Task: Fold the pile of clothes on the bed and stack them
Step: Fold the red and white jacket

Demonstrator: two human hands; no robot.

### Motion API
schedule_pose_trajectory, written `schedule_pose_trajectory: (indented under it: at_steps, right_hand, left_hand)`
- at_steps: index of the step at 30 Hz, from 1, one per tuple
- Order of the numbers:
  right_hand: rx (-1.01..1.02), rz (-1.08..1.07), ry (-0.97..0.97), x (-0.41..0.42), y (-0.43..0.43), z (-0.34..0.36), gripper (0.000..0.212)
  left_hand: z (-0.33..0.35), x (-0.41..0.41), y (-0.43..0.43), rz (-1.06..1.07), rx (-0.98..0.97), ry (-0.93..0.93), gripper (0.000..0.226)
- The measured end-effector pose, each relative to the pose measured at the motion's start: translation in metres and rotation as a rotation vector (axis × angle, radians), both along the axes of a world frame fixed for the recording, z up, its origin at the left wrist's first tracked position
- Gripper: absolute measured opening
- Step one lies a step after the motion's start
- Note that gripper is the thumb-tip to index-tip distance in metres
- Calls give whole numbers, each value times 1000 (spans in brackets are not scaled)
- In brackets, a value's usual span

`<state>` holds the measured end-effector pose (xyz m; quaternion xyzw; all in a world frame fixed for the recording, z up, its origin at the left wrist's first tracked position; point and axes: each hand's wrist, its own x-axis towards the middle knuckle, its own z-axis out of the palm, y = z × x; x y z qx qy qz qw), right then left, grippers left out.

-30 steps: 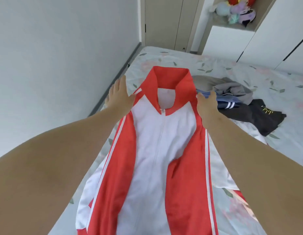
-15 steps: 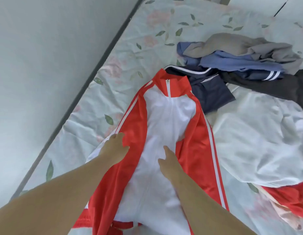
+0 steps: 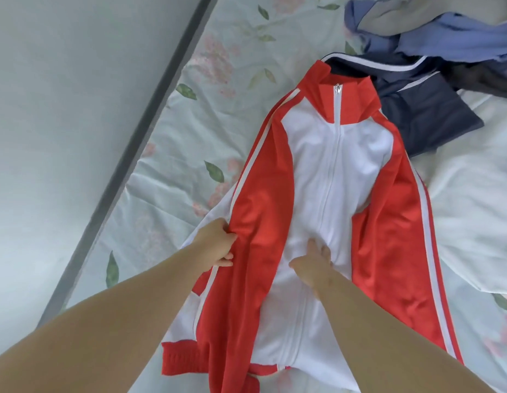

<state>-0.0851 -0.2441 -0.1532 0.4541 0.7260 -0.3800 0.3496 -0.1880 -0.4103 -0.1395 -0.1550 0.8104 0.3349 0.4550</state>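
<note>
At the near edge of the bed, the jacket's (image 3: 312, 165) red hem band (image 3: 184, 361) lies bunched on the sheet (image 3: 190, 137). Jacket is red and white, front side up, zip (image 3: 330, 177) closed, laid lengthwise from near to far.

Both forearms enter from the near side.

Left hand (image 3: 215, 242): at the jacket's left edge, about mid-length. Fingers curled into the red sleeve fabric, gripping a fold of it; fabric is gathered at the grip.

Right hand (image 3: 313, 266): on the white front panel, just left of the zip. Fingers straight and pressed flat on the cloth, thumb spread to the left. Holds nothing.

Right sleeve lies along the jacket's right side, white stripes visible.

Farther: the red collar (image 3: 346, 103) stands up, its top resting against a navy garment (image 3: 425, 117) with white piping. White cloth (image 3: 473, 208) lies rumpled right of the jacket, touching the sleeve.

Far right: blue garment (image 3: 445, 38) in a loose heap behind the navy one.

Left of the bed: grey strip (image 3: 139, 143), then wall (image 3: 62, 109).
</note>
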Motion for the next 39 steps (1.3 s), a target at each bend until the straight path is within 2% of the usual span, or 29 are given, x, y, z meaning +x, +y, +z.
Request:
schedule_pose_trajectory:
  at_steps: [5, 8, 10, 12, 13, 14, 17, 22, 24, 26, 27, 29, 30, 31, 34, 36, 38, 39]
  right_hand:
    - [-2, 3, -20, -1, 1, 2, 76]
    - [-33, -13, -19, -3, 3, 7, 79]
    - [-51, -31, -22, -3, 4, 9, 81]
    - [-67, -38, -28, -4, 4, 11, 83]
    - [-74, -39, -30, -3, 4, 12, 84]
    - [-82, -40, -31, -3, 4, 13, 85]
    - [-105, -51, -23, -2, 4, 16, 85]
    - [-146, -66, 14, 0, 5, 20, 82]
    - [-160, -104, 88, 5, 12, 21, 70]
    - [-46, -176, 245, 20, 30, 24, 49]
    - [93, -256, 339, 31, 41, 27, 42]
    - [433, -473, 442, 58, 70, 31, 43]
    - [557, -538, 417, 72, 87, 31, 46]
    - [599, -588, 359, 83, 101, 31, 49]
    - [366, -799, 228, 101, 131, 21, 56]
    - [198, -905, 197, 108, 146, 15, 40]
    - [168, -911, 245, 111, 154, 15, 14]
    - [198, -922, 326, 110, 159, 19, 9]
  left_hand:
    - [32, -63, -2, 437, 254, 163, 2]
    - [64, -118, 5, 671, 415, 392, 8]
    - [79, -151, 6, 749, 494, 558, 16]
    - [80, -168, 8, 634, 446, 663, 20]
    - [78, -168, 12, 510, 398, 672, 18]
    - [73, -161, 18, 387, 350, 654, 26]
    - [45, -119, 35, 111, 267, 515, 54]
    - [5, -38, 54, -415, 192, 308, 58]
    - [-8, -10, 61, -672, 85, 306, 59]
    - [-15, 7, 67, -839, -59, 401, 55]
    - [-17, 12, 70, -852, -116, 435, 52]
    - [-18, 20, 77, -821, -189, 465, 51]
    - [-18, 24, 81, -824, -209, 472, 53]
    - [-18, 30, 88, -855, -219, 476, 55]
    - [-18, 51, 118, -946, -178, 461, 60]
    - [-18, 64, 140, -927, -188, 428, 61]
    - [-20, 69, 152, -892, -229, 404, 61]
    - [-21, 70, 154, -888, -247, 401, 60]
